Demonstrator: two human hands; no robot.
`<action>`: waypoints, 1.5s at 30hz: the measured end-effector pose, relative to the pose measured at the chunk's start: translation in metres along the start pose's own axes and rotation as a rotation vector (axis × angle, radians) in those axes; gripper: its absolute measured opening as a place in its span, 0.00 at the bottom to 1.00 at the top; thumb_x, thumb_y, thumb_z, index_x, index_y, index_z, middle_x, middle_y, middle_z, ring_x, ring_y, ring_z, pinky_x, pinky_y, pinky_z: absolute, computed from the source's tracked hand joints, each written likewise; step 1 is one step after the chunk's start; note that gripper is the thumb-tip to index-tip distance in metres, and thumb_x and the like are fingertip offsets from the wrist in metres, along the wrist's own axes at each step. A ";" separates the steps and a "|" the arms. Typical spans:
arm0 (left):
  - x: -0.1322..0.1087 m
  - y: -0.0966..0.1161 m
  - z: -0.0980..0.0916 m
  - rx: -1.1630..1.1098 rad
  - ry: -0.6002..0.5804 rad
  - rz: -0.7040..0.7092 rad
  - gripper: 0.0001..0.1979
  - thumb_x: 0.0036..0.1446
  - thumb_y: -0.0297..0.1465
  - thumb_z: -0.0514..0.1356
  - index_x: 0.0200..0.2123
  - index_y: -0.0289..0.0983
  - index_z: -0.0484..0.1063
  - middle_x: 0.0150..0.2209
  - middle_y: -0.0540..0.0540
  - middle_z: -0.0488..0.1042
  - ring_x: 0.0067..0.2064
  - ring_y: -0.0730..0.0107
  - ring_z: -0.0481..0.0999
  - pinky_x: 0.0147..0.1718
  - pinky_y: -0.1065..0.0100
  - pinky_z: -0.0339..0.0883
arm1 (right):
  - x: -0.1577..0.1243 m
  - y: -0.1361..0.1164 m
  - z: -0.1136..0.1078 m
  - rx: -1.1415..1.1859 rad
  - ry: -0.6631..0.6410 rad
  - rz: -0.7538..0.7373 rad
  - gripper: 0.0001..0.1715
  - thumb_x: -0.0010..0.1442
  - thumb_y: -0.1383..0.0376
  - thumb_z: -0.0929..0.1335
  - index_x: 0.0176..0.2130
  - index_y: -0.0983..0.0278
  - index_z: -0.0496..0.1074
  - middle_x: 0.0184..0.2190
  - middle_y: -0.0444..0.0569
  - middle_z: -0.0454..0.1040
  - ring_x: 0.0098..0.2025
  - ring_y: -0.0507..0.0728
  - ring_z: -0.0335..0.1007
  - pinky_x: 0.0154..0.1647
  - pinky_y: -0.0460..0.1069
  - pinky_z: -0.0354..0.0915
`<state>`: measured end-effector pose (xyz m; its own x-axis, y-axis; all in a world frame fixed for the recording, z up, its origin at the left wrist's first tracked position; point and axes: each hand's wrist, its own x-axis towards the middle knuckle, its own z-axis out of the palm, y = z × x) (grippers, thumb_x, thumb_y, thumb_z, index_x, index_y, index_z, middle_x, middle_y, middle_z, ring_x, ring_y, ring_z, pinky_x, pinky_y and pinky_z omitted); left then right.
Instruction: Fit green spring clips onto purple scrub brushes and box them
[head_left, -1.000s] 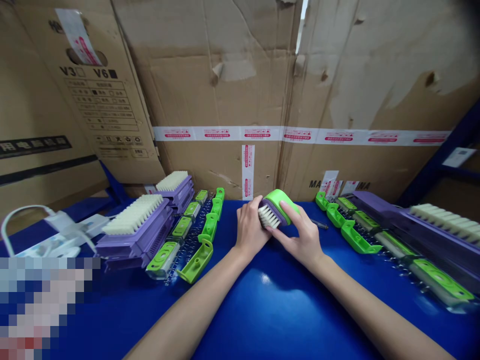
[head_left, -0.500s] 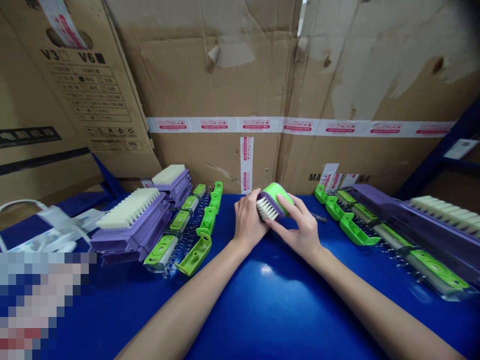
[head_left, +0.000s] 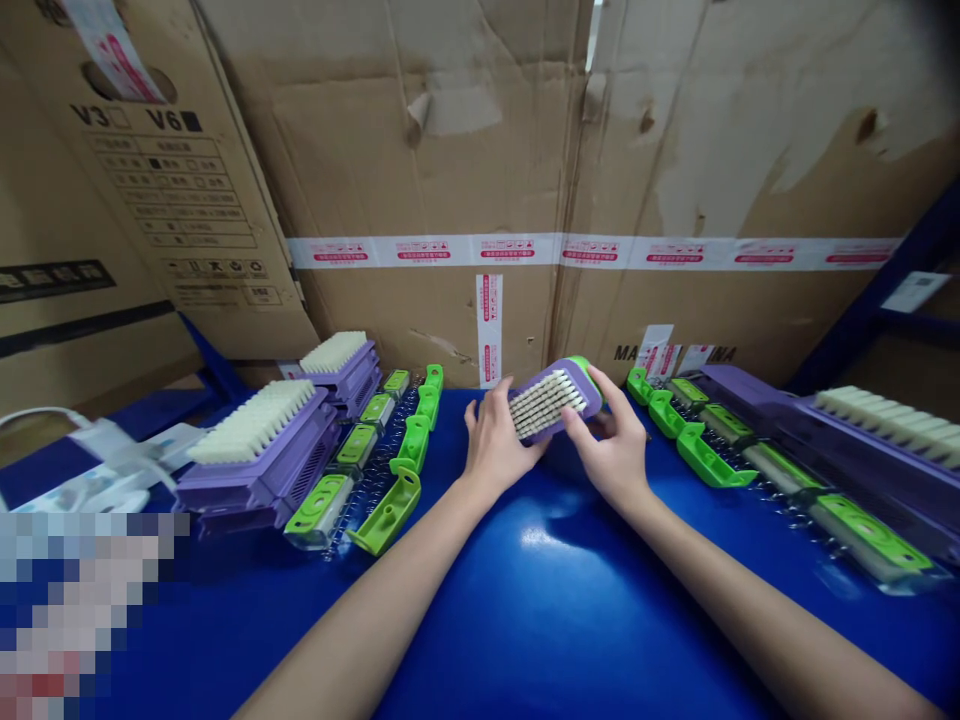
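Observation:
Between both hands, above the blue table (head_left: pixel 525 620), is a purple and green scrub brush (head_left: pixel 547 405) with its pale bristles turned toward me. My left hand (head_left: pixel 498 440) grips its left end, the fingers partly hidden behind it. My right hand (head_left: pixel 611 445) holds the other end, thumb on the bristle side and forefinger along the green top. To the left, purple brush bodies with bristles (head_left: pixel 255 425) are stacked beside a row of green-topped clear parts (head_left: pixel 321 508), small springs and green covers (head_left: pixel 388 510).
More green covers (head_left: pixel 709 458), green-topped clear parts (head_left: pixel 874 535) and a purple brush body (head_left: pixel 892 440) line the right side. Large cardboard boxes (head_left: pixel 420 190) stand behind the table. A white plug with cable (head_left: pixel 112 445) lies on a power strip at far left.
The brush has been turned so its bristle face now shows broadly toward me and less of the green top shows. Both hands have shifted their grip slightly. The view has moved a little.

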<state>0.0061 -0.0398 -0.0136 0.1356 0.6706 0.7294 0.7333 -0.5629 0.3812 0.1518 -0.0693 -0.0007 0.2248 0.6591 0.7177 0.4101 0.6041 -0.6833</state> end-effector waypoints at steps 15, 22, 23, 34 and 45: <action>-0.002 0.010 -0.007 0.243 -0.156 -0.129 0.35 0.53 0.42 0.60 0.59 0.35 0.49 0.52 0.35 0.66 0.47 0.51 0.73 0.43 0.55 0.64 | -0.001 0.025 0.008 0.166 -0.234 0.407 0.50 0.53 0.52 0.69 0.65 0.64 0.44 0.52 0.62 0.67 0.43 0.59 0.73 0.45 0.58 0.70; -0.004 0.014 -0.008 0.440 -0.200 -0.127 0.32 0.55 0.43 0.56 0.59 0.34 0.54 0.47 0.36 0.66 0.43 0.50 0.73 0.40 0.55 0.66 | 0.000 0.029 0.008 0.080 -0.376 0.410 0.48 0.54 0.59 0.68 0.66 0.67 0.45 0.54 0.65 0.67 0.45 0.59 0.74 0.49 0.58 0.68; -0.004 0.014 -0.008 0.468 -0.208 -0.121 0.32 0.56 0.44 0.56 0.59 0.34 0.55 0.46 0.36 0.65 0.43 0.50 0.73 0.39 0.55 0.66 | 0.001 0.029 0.008 0.066 -0.381 0.392 0.46 0.55 0.59 0.67 0.66 0.67 0.46 0.55 0.64 0.67 0.44 0.59 0.74 0.49 0.57 0.68; -0.007 0.018 -0.012 0.406 -0.297 -0.008 0.36 0.52 0.48 0.58 0.59 0.37 0.52 0.53 0.34 0.58 0.42 0.51 0.74 0.32 0.59 0.70 | 0.000 0.031 0.004 -0.087 -0.439 0.194 0.38 0.57 0.66 0.63 0.65 0.64 0.50 0.51 0.59 0.72 0.44 0.57 0.75 0.49 0.57 0.69; -0.008 0.015 -0.012 0.322 -0.322 0.059 0.37 0.49 0.46 0.62 0.59 0.40 0.53 0.55 0.36 0.57 0.42 0.52 0.75 0.32 0.59 0.72 | 0.000 0.037 0.002 -0.253 -0.406 0.076 0.34 0.59 0.66 0.60 0.64 0.63 0.53 0.50 0.57 0.72 0.46 0.58 0.74 0.52 0.59 0.67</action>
<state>0.0077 -0.0592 -0.0074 0.3461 0.7867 0.5112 0.8811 -0.4597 0.1110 0.1651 -0.0463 -0.0265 -0.0806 0.8491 0.5220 0.6195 0.4530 -0.6411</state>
